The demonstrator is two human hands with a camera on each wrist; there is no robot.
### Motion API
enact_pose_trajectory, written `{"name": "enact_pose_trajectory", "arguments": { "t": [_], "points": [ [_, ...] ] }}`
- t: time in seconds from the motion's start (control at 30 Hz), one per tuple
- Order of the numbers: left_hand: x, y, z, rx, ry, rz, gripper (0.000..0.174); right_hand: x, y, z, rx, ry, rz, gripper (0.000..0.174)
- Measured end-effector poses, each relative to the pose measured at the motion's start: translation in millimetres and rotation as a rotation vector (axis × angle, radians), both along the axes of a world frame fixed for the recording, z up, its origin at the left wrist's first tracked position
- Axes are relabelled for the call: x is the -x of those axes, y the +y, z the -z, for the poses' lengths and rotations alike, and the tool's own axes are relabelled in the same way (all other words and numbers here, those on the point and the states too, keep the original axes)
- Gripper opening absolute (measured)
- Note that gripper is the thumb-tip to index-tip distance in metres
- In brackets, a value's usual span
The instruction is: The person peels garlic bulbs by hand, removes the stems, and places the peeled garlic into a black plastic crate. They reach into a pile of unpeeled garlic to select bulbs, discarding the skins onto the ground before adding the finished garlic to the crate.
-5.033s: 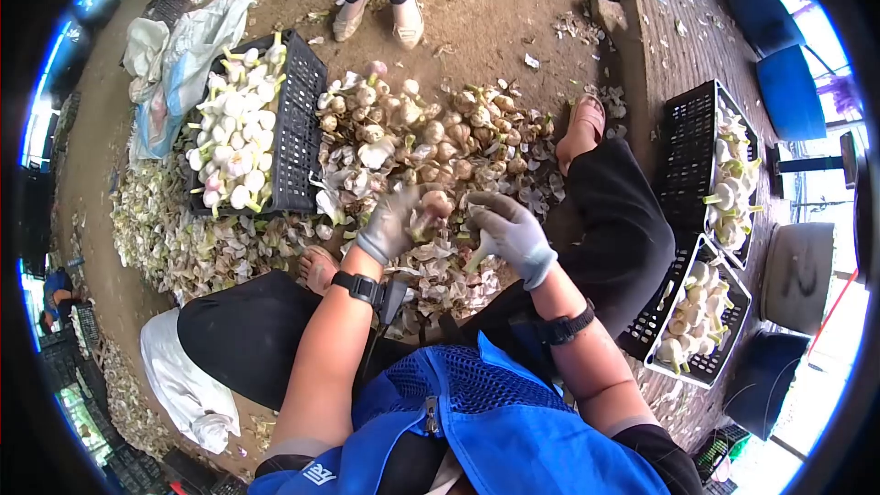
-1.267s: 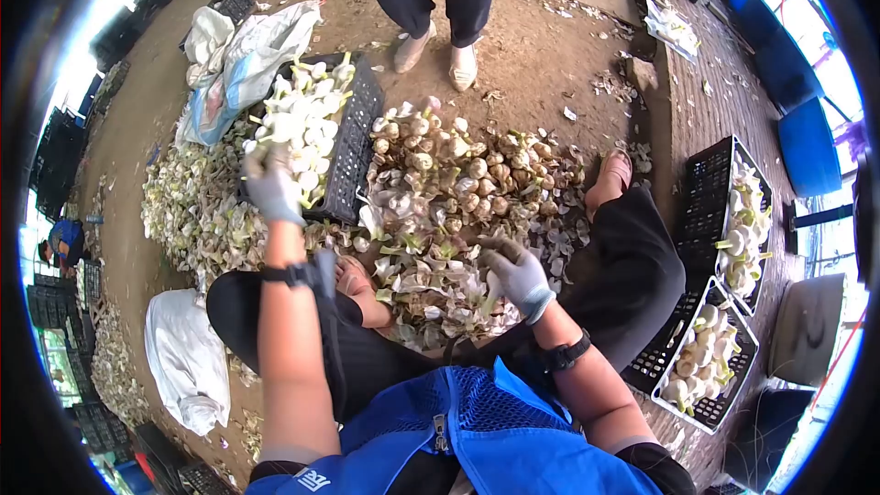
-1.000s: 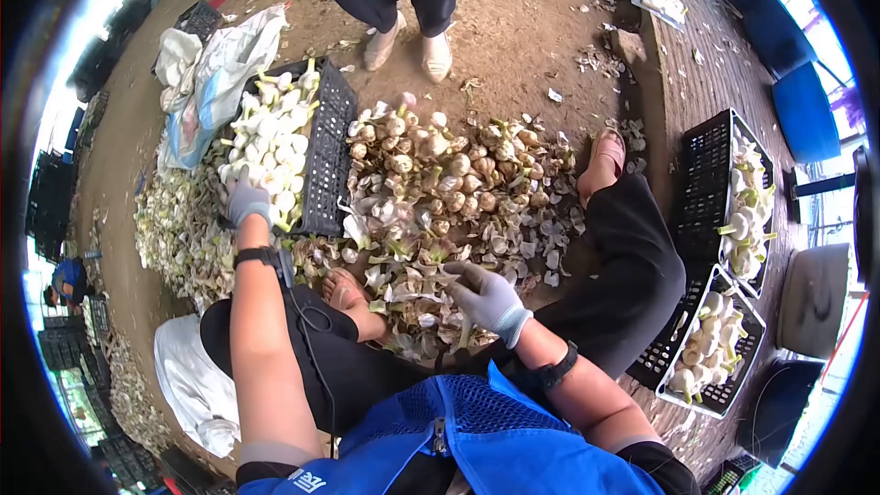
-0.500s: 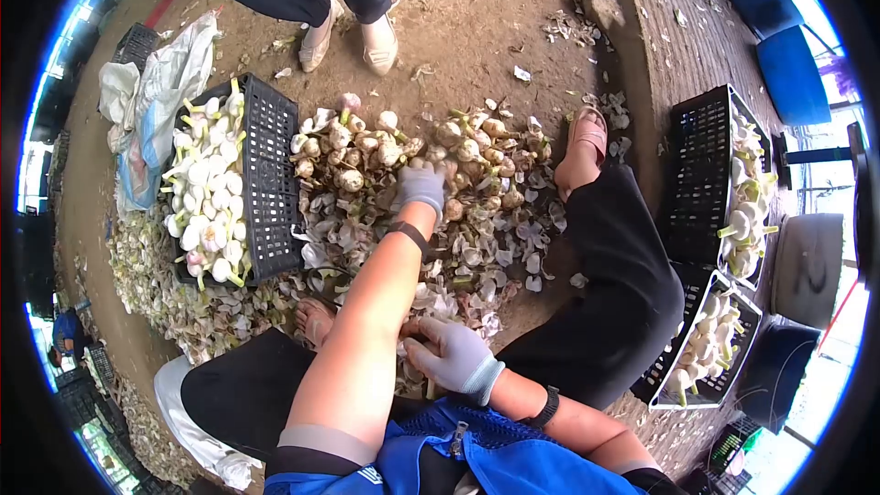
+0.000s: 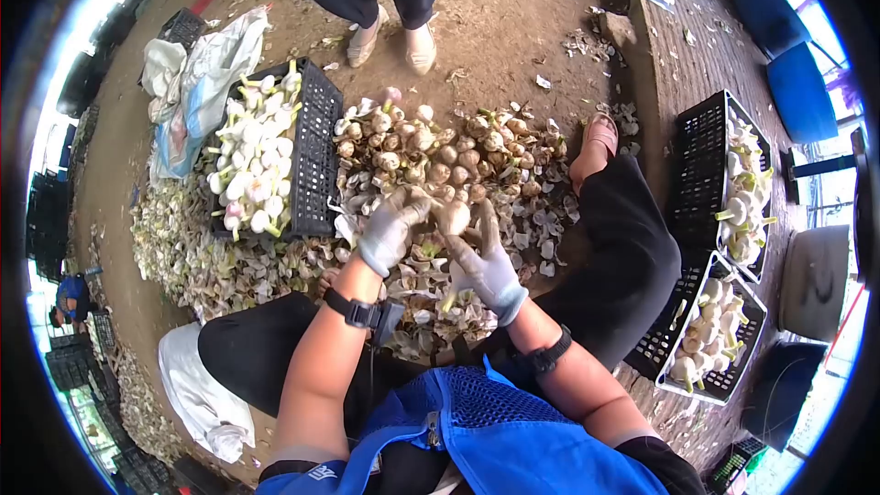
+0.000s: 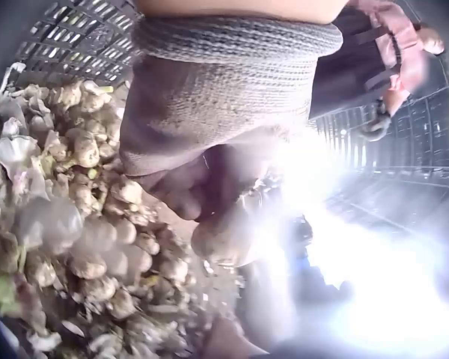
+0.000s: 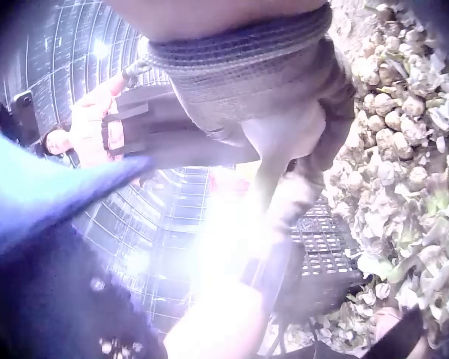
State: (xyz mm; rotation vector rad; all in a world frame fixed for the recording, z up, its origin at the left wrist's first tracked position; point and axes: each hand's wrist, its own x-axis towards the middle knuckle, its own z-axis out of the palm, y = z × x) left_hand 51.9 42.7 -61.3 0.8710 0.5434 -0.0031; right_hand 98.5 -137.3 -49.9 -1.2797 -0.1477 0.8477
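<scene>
Head view: left hand (image 5: 390,229), right hand (image 5: 492,263) clamp garlic bulb (image 5: 454,216) (crate (image 5: 314,165) rim near).

Just beyond the grip lies a heap of unpeeled garlic (image 5: 449,160). Left of the grip, a black crate (image 5: 316,142) holds white peeled bulbs (image 5: 247,156), with loose skins (image 5: 183,252) around it. Well to the right stand two more crates (image 5: 697,165). Farther beyond the heap are someone's feet (image 5: 394,37).
</scene>
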Motion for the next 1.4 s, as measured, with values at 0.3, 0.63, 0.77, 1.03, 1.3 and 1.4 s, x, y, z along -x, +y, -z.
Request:
{"name": "enact_pose_trajectory", "arguments": {
  "t": [0.3, 0.63, 0.77, 1.03, 1.3, 1.4],
  "points": [
    [36, -38, -39, -0.300, -0.288, -0.141, 0.033, 20, -4, -37, 0.147, -1.140, -0.016, 0.062],
    [48, -59, -61, -0.961, -0.270, -0.379, 0.030, 22, -8, -12, -0.115, -0.849, -0.037, 0.063],
    [49, -60, -65, -0.459, -0.290, -0.295, 0.034, 16, -10, -7, -0.148, -0.822, -0.010, 0.064],
    [53, -59, -75, -0.795, -0.153, -0.170, 0.037, 14, -18, -33, 0.073, -1.172, 0.011, 0.065],
    [44, -68, -36, -1.119, -0.244, -0.455, 0.034, 23, -9, -12, -0.227, -0.483, 0.007, 0.061],
    [42, -81, -51, -0.895, -0.158, -0.480, 0.030, 11, -17, -34, -0.381, 0.155, -0.271, 0.045]
  ]
}}
